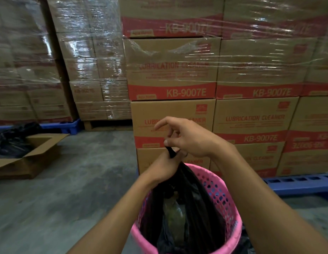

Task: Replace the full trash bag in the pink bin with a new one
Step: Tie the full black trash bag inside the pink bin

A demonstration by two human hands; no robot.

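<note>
A pink perforated bin [227,204] stands on the floor right below me. A black trash bag [194,202] fills it, its mouth gathered into a neck above the rim. My left hand [165,165] is closed around that neck. My right hand [188,138] sits just above, thumb and fingers pinching the twisted black end of the bag, with the index finger raised. Some greenish waste shows through the stretched plastic inside the bin.
Stacked cartons [172,116] on a blue pallet [298,182] rise directly behind the bin. More shrink-wrapped cartons [90,70] stand at the back left. An open cardboard box [31,158] with black bags [11,142] in it sits on the concrete floor [82,184] at left.
</note>
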